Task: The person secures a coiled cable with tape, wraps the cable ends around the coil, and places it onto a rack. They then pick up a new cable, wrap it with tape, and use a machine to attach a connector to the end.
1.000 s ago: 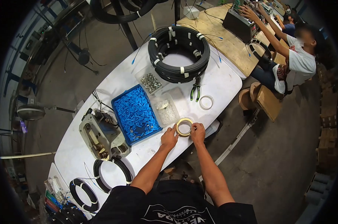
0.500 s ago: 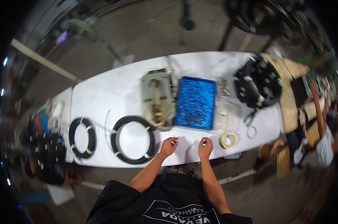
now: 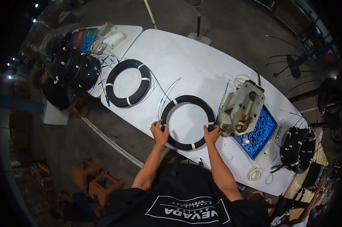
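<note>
In the head view, a black cable coil (image 3: pixel 188 122), wound into a flat ring and bound at intervals with white tape strips, is seen lying on the white table (image 3: pixel 186 64) near its front edge, just beside a beige machine (image 3: pixel 239 109). The coil's left side is pinched by the fingers of the left hand (image 3: pixel 159 132), at a white tape strip, while its right side is gripped by the closed fingers of the right hand (image 3: pixel 212 134). A second black coil (image 3: pixel 128 83) is seen lying well apart to the left, and a blue tray (image 3: pixel 258 130) is set beyond the machine.

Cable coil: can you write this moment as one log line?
left hand: grips coil left side | right hand: grips right side | coil: flat on table
</note>
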Motion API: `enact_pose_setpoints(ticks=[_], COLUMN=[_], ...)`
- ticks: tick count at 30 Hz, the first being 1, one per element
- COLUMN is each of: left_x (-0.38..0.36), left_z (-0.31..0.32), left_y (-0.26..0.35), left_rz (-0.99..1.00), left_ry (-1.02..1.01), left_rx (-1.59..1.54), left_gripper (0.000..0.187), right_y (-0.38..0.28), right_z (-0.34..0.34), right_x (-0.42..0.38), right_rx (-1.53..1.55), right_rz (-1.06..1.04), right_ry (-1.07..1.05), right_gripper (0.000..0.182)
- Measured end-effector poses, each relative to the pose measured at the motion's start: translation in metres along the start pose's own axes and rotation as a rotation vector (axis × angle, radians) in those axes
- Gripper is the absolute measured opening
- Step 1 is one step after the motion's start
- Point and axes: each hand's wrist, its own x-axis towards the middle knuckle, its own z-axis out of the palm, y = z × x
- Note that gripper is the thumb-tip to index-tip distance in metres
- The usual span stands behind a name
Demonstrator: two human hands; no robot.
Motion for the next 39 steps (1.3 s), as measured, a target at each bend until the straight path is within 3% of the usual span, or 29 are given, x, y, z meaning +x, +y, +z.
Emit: enact_pose_setpoints(ticks=[2,3,5,8,9,10,13,18,20,26,27,32,34,36,37,39], left_x=[0.013,0.021,0.039,0.065,0.073,0.078,0.077,0.078,0.075,0.073,0.071,0.064,0.055,0.051,0.057,0.064], left_z=[0.003,0.005,0.011,0.023,0.014,0.022,0.032,0.030,0.025,0.012,0.019,0.006,0.000,0.020,0.020,0.023], left_y=[-0.027,-0.036,-0.047,-0.047,-0.030,-0.037,-0.037,-0.034,-0.030,-0.041,-0.053,-0.059,-0.062,-0.074,-0.073,-0.067], left_rz=[-0.092,-0.097,-0.351,-0.318,-0.325,-0.308,0.034,0.207,0.141,0.200,0.298,0.248,0.279,0.210,0.283,0.130], left_ry=[0.012,0.002,-0.320,-0.485,-0.554,-0.563,-0.359,-0.325,-0.344,-0.403,-0.297,-0.369,-0.392,-0.393,-0.429,-0.530], left_rx=[0.004,-0.001,-0.467,-0.390,-0.327,-0.335,-0.002,-0.012,-0.120,-0.135,-0.205,-0.203,-0.173,-0.588,-0.459,-0.422], left_gripper=[0.066,0.066,0.083,0.089,0.079,0.079,0.046,0.051,0.058,0.064,0.055,0.038,0.043,0.055,0.068,0.070], right_y=[-0.011,-0.014,-0.012,0.006,0.012,0.011,-0.002,0.009,0.016,0.036,0.037,0.046,0.051,0.062,0.059,0.056], right_z=[0.004,0.006,0.008,0.019,0.021,0.019,0.008,0.008,0.008,0.013,0.010,0.004,0.004,0.012,0.010,0.007], right_x=[-0.002,-0.003,-0.002,0.008,0.011,0.013,0.003,-0.003,-0.005,-0.012,-0.017,-0.027,-0.032,-0.028,-0.029,-0.028], right_rx=[-0.001,0.012,0.014,-0.059,-0.140,-0.136,-0.038,-0.014,0.013,0.062,0.063,0.117,0.222,0.277,0.320,0.446], right_rz=[0.023,0.048,0.067,0.074,0.059,0.063,0.034,-0.057,-0.143,-0.295,-0.292,-0.239,-0.272,-0.345,-0.285,-0.211], right_ry=[0.002,0.015,0.020,-0.022,-0.079,-0.060,-0.091,-0.064,-0.076,-0.058,-0.053,-0.172,-0.142,-0.097,-0.121,-0.158], right_gripper=[0.070,0.074,0.075,0.076,0.076,0.076,0.074,0.075,0.074,0.076,0.076,0.083,0.081,0.080,0.080,0.079])
